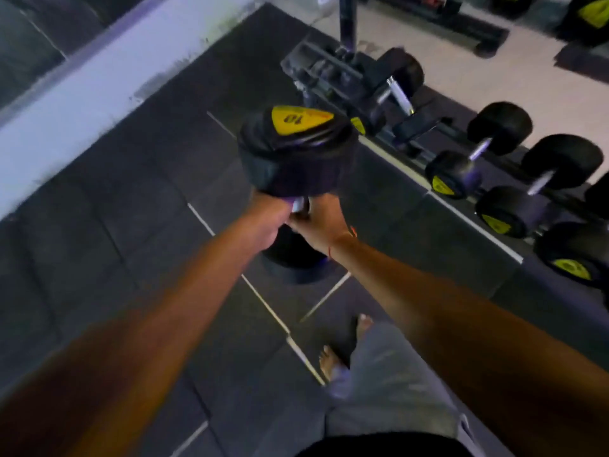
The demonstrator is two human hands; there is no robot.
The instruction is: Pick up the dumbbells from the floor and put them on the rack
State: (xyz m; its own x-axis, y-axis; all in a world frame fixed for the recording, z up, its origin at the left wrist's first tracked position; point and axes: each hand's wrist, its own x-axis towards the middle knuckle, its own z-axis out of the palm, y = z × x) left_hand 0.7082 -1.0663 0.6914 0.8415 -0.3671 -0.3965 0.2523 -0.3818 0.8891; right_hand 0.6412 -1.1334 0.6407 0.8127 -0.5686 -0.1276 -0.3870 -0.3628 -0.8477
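1. Dark rubber tiles make up the floor (138, 206), a surface suited to heavy weights; pale seams cross it, and the person's bare feet (329, 361) stand on it below the arms.
2. The rack (412, 127) runs low along the right of the view, from upper centre toward the right edge. Several racked dumbbells (478, 159) lie side by side across it, yellow end caps facing outward so that the weight markings can be read.
3. The held dumbbell (296, 153) is off the floor, carried on end: one black head with a yellow cap marked "10" points up, the other hangs below the hands. It sits left of the rack and apart from it, so placement is judged as not yet done.
4. The left hand (267, 219) and right hand (321, 225) meet at the short metal handle (298, 204), fingers curled round it. Each grip is thus closed on the handle; a two-handed hold probably shares the load.
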